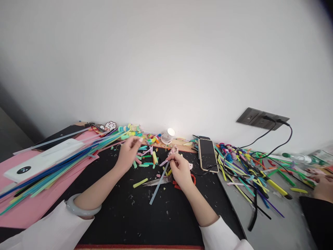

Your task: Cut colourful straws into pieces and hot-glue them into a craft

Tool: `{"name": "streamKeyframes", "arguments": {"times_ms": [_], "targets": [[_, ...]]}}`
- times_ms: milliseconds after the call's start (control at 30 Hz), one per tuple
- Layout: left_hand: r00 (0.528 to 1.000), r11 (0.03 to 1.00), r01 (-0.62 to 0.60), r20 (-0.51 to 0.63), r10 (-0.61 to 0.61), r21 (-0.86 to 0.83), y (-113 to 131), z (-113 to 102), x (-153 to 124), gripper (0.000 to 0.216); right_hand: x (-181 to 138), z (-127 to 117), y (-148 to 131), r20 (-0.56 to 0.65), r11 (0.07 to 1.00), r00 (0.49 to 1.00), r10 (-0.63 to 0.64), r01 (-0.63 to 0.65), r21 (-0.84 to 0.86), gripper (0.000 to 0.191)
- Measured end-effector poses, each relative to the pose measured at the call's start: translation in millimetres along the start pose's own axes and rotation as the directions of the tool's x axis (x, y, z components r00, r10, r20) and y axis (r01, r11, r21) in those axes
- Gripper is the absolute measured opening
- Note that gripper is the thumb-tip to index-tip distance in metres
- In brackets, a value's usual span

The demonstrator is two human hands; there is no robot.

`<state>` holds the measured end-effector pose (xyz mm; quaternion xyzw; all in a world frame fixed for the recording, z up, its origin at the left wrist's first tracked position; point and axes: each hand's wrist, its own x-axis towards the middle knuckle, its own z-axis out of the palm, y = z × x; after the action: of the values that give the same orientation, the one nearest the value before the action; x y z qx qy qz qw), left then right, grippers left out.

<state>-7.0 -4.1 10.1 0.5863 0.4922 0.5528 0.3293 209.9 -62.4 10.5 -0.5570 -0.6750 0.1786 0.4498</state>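
Note:
My right hand (180, 171) pinches the upper end of a grey-blue pipe cleaner (156, 190), which slants down and left over the black mat (135, 222). Beneath that hand lies a pair of scissors (156, 181), blades pointing left, its red handles partly hidden by the wrist. My left hand (128, 154) is raised over the far left of the mat, thumb and fingers closed together; whatever they hold, if anything, is too small to make out. Short cut pieces of pipe cleaner (146, 164) lie scattered between the hands. A yellow-green piece (140, 183) rests left of the scissors.
Long pipe cleaners (65, 158) and a white box (44, 161) lie on pink sheets at left. A paper cup (168, 135) stands by the wall, a phone (208, 155) right of it. Pliers (273, 184), cables and more pipe cleaners fill the right; another person's hand (324, 187) is there.

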Motion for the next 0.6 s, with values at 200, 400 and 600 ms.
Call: {"name": "streamKeyframes", "arguments": {"times_ms": [200,400,600], "targets": [[0.789,0.909,-0.394,0.557,0.26,0.134,14,17,-20,0.017,0,0,-9,0.058,0.998,0.998,-0.031,0.028,0.049,0.024],[0.752,0.867,-0.477,0.578,0.317,0.144,9,18,-23,0.022,-1,1,-11,0.1,0.998,0.995,-0.023,0.017,0.06,0.025],[0.743,0.849,-0.506,0.577,0.339,0.153,7,19,-22,0.024,-2,1,-10,0.11,0.998,0.994,-0.024,0.018,0.055,0.022]]}}
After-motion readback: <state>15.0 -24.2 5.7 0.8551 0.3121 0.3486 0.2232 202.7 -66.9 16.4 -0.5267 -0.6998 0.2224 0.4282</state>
